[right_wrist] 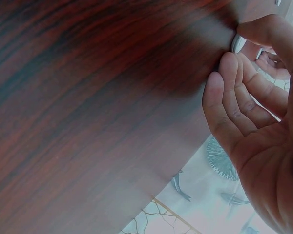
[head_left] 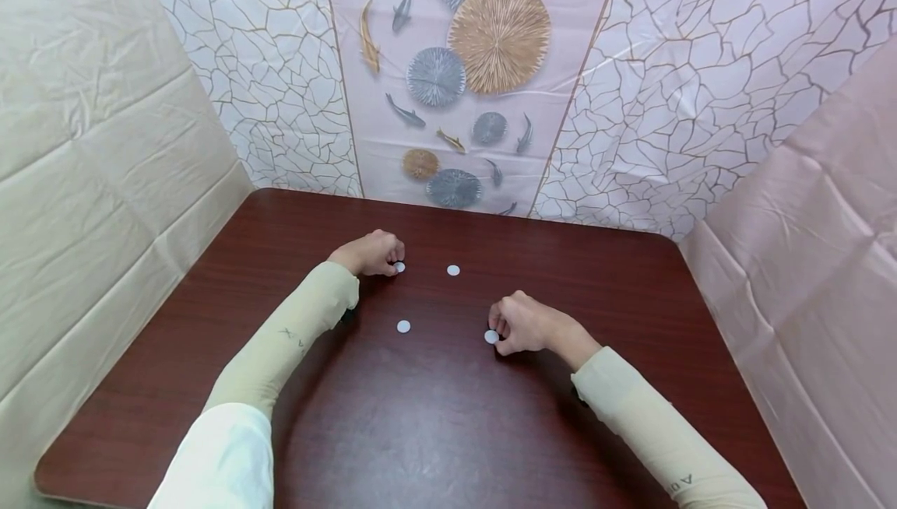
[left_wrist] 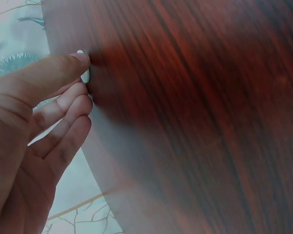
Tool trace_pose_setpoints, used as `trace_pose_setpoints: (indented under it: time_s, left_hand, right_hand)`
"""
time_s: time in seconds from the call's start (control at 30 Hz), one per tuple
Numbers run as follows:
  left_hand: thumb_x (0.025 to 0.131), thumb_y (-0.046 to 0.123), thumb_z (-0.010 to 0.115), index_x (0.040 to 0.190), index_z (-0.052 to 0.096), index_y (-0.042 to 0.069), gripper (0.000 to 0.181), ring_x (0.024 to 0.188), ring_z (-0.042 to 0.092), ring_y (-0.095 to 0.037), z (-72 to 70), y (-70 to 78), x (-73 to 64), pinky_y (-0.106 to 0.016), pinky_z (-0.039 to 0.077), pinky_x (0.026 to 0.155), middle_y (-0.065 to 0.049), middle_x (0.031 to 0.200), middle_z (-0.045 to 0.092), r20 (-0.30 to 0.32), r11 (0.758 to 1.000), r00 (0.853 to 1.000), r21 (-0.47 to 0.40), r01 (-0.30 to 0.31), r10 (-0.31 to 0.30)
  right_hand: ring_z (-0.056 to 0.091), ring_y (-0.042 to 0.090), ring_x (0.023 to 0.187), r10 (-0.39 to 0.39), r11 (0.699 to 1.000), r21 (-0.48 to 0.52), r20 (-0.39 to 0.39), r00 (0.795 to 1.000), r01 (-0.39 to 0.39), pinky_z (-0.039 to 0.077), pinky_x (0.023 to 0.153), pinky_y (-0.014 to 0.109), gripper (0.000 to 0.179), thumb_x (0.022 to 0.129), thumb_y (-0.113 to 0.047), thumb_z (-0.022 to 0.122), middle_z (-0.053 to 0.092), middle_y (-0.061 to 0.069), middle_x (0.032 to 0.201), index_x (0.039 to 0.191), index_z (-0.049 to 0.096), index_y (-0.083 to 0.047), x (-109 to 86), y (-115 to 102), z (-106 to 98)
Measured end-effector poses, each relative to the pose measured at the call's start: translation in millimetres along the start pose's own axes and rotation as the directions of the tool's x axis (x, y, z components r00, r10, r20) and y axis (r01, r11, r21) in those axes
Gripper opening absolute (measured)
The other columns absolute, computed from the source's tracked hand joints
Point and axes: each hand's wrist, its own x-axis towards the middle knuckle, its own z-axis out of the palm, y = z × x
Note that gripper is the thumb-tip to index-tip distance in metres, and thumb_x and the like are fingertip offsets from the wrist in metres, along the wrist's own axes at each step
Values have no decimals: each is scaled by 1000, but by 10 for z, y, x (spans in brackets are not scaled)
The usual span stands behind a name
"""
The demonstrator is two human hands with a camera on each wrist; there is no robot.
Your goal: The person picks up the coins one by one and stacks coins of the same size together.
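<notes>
My left hand (head_left: 370, 252) is over the far left-centre of the table and pinches a small round white disc (head_left: 400, 267) at its fingertips. In the left wrist view the thumb lies along that disc (left_wrist: 85, 74), seen nearly edge-on close to the wood. Nearer and to the right, my right hand (head_left: 527, 324) has another white disc (head_left: 491, 336) between thumb and fingers. The right wrist view shows this disc (right_wrist: 238, 44) at the tabletop, partly hidden by the fingers. Two more white discs lie flat between the hands, one farther back (head_left: 453, 270) and one nearer (head_left: 403, 327).
The dark red-brown wooden table (head_left: 420, 431) has rounded corners. A patterned cloth (head_left: 455, 135) with fish and round motifs hangs along its far edge, and pale cloth walls (head_left: 91, 182) stand at both sides.
</notes>
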Motion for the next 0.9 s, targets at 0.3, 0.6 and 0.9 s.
trace_pose_setpoints:
  time_s: [0.3, 0.6, 0.9]
  left_hand:
    - [95, 10, 74, 106, 75, 5, 12, 92, 65, -20, -10, 16, 17, -35, 56, 86, -9, 101, 73, 9, 998, 999, 39, -39, 39]
    - [98, 12, 72, 94, 71, 9, 5, 81, 62, -16, -27, 63, 44, -30, 52, 76, -4, 90, 69, 28, 994, 999, 102, -47, 44]
    - [93, 13, 76, 90, 71, 9, 7, 79, 61, -15, -57, 102, 75, -28, 51, 75, -3, 85, 68, 49, 989, 998, 139, -44, 37]
  right_hand:
    - [66, 2, 74, 5, 1000, -9, 5, 1000, -5, 57, 70, 19, 18, 75, -10, 86, 73, -4, 81, 88, 73, -11, 6, 1, 3]
    - [67, 3, 75, 10, 1000, -3, 14, 1000, -10, 58, 70, 21, 18, 76, -11, 86, 74, -3, 83, 89, 73, -11, 3, -12, -11]
    - [67, 2, 75, 11, 1000, -6, 16, 1000, -11, 57, 70, 19, 19, 76, -11, 87, 74, -3, 82, 89, 73, -10, 1, -17, -10]
